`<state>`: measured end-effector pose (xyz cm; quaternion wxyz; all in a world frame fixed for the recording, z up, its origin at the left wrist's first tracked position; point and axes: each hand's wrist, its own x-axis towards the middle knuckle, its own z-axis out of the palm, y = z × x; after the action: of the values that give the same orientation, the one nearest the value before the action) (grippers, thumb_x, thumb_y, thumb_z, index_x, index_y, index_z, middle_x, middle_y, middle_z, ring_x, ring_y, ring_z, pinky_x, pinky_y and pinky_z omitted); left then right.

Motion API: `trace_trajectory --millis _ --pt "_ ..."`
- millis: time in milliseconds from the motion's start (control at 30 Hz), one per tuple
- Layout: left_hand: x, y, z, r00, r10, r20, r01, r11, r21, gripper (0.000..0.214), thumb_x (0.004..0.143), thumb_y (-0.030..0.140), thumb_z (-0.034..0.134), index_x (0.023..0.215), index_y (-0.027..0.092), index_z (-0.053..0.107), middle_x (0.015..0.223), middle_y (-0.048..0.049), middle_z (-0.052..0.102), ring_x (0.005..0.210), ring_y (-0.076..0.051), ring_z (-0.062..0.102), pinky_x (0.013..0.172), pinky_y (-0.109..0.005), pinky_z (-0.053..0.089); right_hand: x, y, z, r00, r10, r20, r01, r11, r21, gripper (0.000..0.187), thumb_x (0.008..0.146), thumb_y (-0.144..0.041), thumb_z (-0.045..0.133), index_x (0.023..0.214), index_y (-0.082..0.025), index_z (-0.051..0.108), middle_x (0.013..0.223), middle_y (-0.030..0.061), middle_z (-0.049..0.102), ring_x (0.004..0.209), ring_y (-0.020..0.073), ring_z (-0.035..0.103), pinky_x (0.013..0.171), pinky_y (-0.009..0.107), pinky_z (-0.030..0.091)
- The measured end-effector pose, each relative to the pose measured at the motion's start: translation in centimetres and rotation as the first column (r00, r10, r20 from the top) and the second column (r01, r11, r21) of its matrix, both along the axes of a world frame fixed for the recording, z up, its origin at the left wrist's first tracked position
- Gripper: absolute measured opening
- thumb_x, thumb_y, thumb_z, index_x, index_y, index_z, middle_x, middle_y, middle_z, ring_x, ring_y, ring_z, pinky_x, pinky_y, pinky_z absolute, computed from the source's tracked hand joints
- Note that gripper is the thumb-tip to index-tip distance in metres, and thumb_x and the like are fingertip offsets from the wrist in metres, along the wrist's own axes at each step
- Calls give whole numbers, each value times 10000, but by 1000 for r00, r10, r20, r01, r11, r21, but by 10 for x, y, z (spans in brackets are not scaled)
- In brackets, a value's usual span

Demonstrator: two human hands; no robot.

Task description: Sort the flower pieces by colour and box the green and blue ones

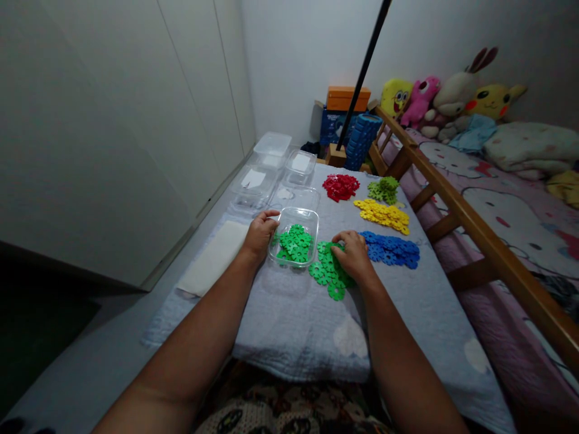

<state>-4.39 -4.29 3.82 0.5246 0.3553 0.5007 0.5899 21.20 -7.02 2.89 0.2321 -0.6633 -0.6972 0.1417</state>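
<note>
My left hand (260, 236) grips the left wall of a clear plastic container (315, 241), thumb and fingers at its rim. Inside it lies a heap of green snowflake discs (295, 243), flat notched pieces with a hole in the middle. More green snowflake discs (322, 272) are spread on the cloth just right of the container. Over their right side my right hand (353, 253) is curled, its thumb and fingers closed on some of these discs. Which ones it holds is partly hidden by the hand. Blue snowflake discs (392, 249) lie in overlapping rows close by its right.
Yellow discs (382, 215), red discs (340, 187) and light-green discs (383, 190) lie farther back. Clear containers (271, 144) and lids stand at the back left. A folded white cloth (215, 258) is at left. A wooden bed rail (446, 196) borders the table's right.
</note>
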Motion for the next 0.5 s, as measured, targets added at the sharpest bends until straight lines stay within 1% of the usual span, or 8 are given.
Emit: trace_trajectory --millis 100,167,200,267,367,433,500 --pt "0 0 0 1000 2 -3 -2 1000 1 354 612 219 686 962 166 671 519 93 413 465 -84 320 459 -227 183 2 2 1 994 -7 -106 13 999 50 129 813 -235 643 903 -238 737 1093 90 671 1130 309 570 1030 473 423" --pt "0 0 0 1000 3 -5 -3 1000 3 361 609 221 690 965 163 670 516 93 412 468 -84 318 458 -227 184 4 4 4 974 20 -227 1 996 92 84 798 -249 639 830 -234 714 981 65 670 1033 275 598 994 441 442" --pt "0 -1 1 1000 3 -5 -3 1000 3 365 606 220 691 966 161 670 514 94 411 468 -85 319 457 -226 184 5 4 5 952 40 -304 -5 993 114 72 799 -265 638 809 -232 701 928 50 666 972 255 607 960 420 456" --pt "0 -1 1 1000 6 -10 -6 1000 3 371 603 221 691 968 161 670 513 96 408 466 -84 323 457 -223 186 6 4 9 880 72 -469 6 987 163 92 808 -315 648 806 -229 681 844 19 653 858 219 604 875 379 476" --pt "0 0 0 1000 5 -19 -5 1000 0 373 603 231 687 969 162 667 518 99 408 463 -82 320 458 -221 189 1 0 15 745 118 -656 55 970 236 138 820 -364 684 843 -228 677 819 -4 660 807 193 603 819 346 481" --pt "0 0 0 1000 3 -23 -3 1000 -2 381 597 235 683 970 162 665 519 101 409 463 -81 310 461 -221 189 -7 -5 18 695 163 -701 54 959 277 127 828 -357 700 844 -233 678 830 -7 675 828 190 617 831 342 481" --pt "0 1 0 1000 3 -28 -3 1000 0 387 592 238 684 970 160 666 520 101 408 466 -81 306 465 -224 188 -16 -11 21 690 206 -694 28 950 310 96 842 -334 701 843 -240 685 841 -7 688 853 194 627 850 345 481"
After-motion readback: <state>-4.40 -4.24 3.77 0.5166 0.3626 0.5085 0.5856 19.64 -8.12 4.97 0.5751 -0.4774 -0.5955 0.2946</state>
